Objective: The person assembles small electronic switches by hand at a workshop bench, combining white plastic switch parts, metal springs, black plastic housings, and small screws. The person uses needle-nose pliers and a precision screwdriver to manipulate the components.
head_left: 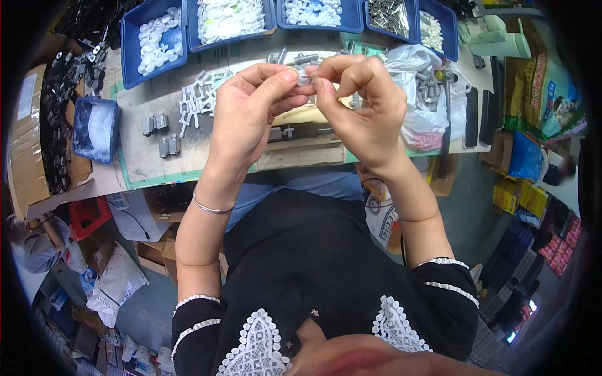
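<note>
My left hand (246, 106) is raised over the table's near part, its thumb and fingers closed on a small whitish round plastic piece (303, 79). Right beside it, the thumb and forefinger of my right hand (369, 108) pinch what looks like a thin metal pin, its end at the plastic piece; the fingertips hide most of it. Beneath the hands lies a dark metal fixture (301, 131) at the table's near edge. Grey metal cylinders (306, 59) lie just beyond the fingertips. White branched plastic parts (195, 100) are heaped left of my left hand.
Blue bins along the back hold white plastic parts (231, 17) and metal pins (389, 17). At left stand a small blue tub (96, 130) and small metal motors (168, 146). A plastic bag (427, 88) with metal parts lies at right, near black strips (471, 116).
</note>
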`<state>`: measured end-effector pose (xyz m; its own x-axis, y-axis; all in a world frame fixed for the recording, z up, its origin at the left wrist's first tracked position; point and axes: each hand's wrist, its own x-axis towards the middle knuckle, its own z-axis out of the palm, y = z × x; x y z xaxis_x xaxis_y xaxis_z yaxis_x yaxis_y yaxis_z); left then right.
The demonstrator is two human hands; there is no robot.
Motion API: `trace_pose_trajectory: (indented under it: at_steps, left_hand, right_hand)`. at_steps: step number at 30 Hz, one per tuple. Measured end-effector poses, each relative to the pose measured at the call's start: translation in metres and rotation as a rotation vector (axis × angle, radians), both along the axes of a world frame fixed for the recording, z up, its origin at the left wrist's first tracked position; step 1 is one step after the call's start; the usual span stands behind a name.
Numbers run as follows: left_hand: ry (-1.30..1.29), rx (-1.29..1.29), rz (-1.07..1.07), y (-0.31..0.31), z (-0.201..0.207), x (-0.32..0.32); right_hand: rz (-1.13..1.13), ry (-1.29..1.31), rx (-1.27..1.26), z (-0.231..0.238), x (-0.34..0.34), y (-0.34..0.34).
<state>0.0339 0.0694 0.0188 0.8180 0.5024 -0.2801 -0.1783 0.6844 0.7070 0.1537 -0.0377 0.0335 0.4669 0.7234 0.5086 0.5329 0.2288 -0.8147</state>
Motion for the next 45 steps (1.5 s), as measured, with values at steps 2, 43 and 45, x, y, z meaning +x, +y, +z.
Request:
trace_pose_trajectory:
  at_steps: [2, 43, 45]
  left_hand:
    - [-0.059, -0.054, 0.009, -0.005, -0.003, -0.002]
    - [0.574, 1.923, -0.006, -0.084, -0.059, -0.057]
    - [0.443, 1.921, 0.079, -0.07, -0.057, -0.064]
  right_hand:
    - [0.001, -0.082, 0.016, 0.0, -0.001, -0.003]
    - [0.091, -0.666, -0.54, -0.036, -0.02, -0.041]
    - [0.164, -0.564, -0.491, -0.035, -0.009, -0.042]
